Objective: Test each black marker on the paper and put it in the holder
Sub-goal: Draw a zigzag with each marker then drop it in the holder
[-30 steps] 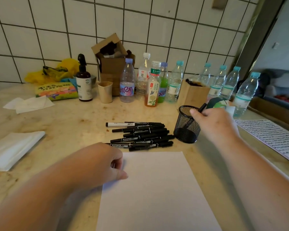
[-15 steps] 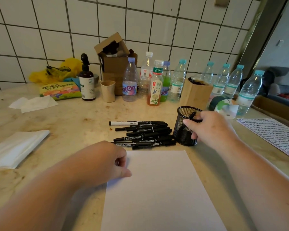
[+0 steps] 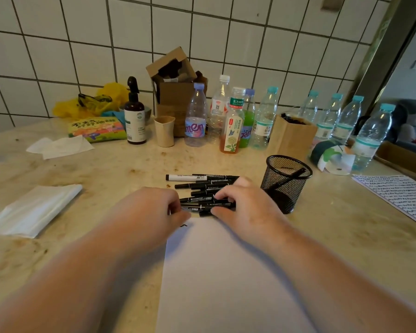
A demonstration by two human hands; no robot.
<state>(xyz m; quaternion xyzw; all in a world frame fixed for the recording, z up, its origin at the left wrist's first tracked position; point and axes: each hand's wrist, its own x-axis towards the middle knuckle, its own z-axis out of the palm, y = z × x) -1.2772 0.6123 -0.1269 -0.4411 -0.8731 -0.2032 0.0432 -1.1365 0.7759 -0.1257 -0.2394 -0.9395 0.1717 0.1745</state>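
Note:
Several black markers (image 3: 209, 182) lie in a pile beyond the white paper (image 3: 226, 272), with one white-barrelled marker (image 3: 180, 177) at the far side. My left hand (image 3: 151, 210) pinches the left end of a near marker (image 3: 198, 208) in the pile. My right hand (image 3: 245, 205) curls its fingers and thumb round the right end of the same near markers. The black mesh holder (image 3: 274, 188) stands to the right of the pile with one marker (image 3: 289, 180) leaning inside. A small black mark (image 3: 184, 225) shows at the paper's top left corner.
Bottles (image 3: 233, 121), a paper cup (image 3: 165, 131), a spray bottle (image 3: 135, 116) and a cardboard box (image 3: 175, 92) line the tiled wall. A folded white cloth (image 3: 31, 210) lies at the left. A written sheet (image 3: 399, 195) lies at the right edge.
My right hand has left the holder, with a marker now inside it, and come left to the pile. My left hand has moved forward off the paper to the pile's near markers.

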